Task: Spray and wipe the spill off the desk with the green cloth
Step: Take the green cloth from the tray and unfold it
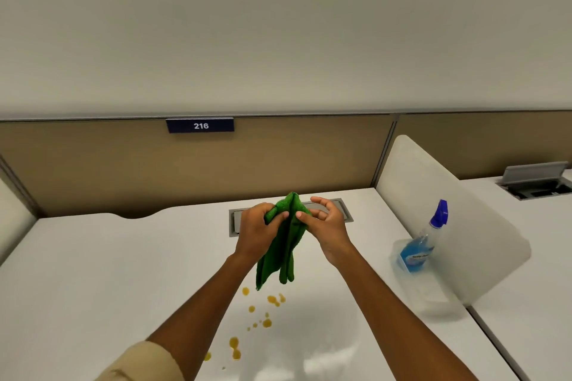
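Both your hands are up over the counter (123, 257), sharing the green cloth (283, 244). Left hand (258, 233): grip closed, fingers curled round the cloth's upper left edge. Right hand (328, 230): thumb and forefinger pinched on the upper right edge, the other fingers spread loose and off the fabric. The cloth is bunched at the top between the two grips and hangs down in folds, clear of the surface.

Spill (263, 315): scattered orange-yellow drops on the white counter, directly below the hanging cloth and trailing back toward you, under your left forearm. Not yet wiped; the drops look intact.

Spray bottle (422, 241): clear, blue liquid, blue trigger head, standing upright well to the right of your right grip, just in front of the white side divider (448, 210). Neither hand touches it.

Behind your grips, a grey cable tray flap (340, 210) sits flush in the counter, closed. Beyond that, a tan partition panel (123, 170) runs across the back, with a dark blue plate (200, 125) reading 216, above and left of your left grip. Plain off-white wall above the partition. Past the divider, the next counter has its cable flap (534, 178) propped open.

Tan sleeve (139, 362) is pushed up on your left arm; the right forearm is bare.
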The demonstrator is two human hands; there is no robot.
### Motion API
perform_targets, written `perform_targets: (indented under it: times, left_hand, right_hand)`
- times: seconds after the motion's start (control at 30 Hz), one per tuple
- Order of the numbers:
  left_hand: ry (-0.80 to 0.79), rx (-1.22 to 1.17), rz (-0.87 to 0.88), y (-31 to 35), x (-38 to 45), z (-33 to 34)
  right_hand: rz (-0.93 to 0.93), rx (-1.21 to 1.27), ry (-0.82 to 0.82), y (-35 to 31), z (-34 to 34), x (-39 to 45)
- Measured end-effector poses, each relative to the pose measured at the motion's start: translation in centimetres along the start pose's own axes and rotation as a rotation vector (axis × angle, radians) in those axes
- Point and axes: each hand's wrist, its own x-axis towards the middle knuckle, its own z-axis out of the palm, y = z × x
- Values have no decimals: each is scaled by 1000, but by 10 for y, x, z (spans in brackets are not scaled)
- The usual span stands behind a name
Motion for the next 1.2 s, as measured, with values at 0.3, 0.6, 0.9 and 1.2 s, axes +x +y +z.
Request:
perform_targets:
  times: [0.3, 0.6, 0.9, 1.2]
  left_hand:
    - [198, -130, -152, -17, 8, -67]
    - [129, -402, -256, -21, 19, -91]
    - [-111, -795, -283, 35, 62, -93]
    - [-753, -1332, -365, 96, 77, -26]
  right_hand:
    - [-126, -197, -48, -38, 21, 16]
    - [-329, -500, -238, -102, 38, 19]
    - [-492, -876, -466, -162, 42, -4]
    - [-474, -801, -571, -198, 21, -32]
